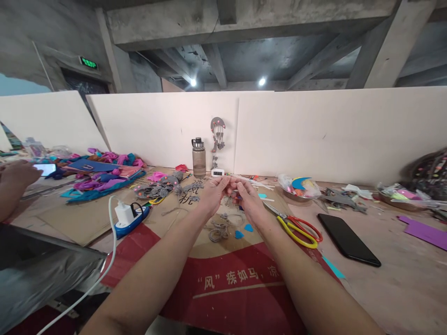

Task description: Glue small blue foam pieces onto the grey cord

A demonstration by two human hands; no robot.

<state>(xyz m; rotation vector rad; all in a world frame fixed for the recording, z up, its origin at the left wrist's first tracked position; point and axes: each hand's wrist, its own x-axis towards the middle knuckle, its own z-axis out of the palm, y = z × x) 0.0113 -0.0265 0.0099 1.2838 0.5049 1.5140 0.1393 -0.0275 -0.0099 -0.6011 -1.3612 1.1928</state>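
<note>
Small grey craft piece, pinched between both hands, details unclear

Matt cardboard sheet, glossy black glass phone, plastic-handled metal scissors, clear plastic bottle w/ metal cap

Pale wooden worktop, cluttered. Centre: flattened brown-and-red cardboard sheet with white printed characters, carrying grey glittery foam cut-outs and small blue foam hearts. Just right of it: yellow-and-red-handled scissors, then a black smartphone lying flat, screen dark. Left: blue-and-white power strip with white charger and cable plugged in. Back edge: clear plastic water bottle with grey cap, upright against the white partition. Far left: heap of pink, purple and teal foam scraps. Far right: purple foam sheet.
</note>
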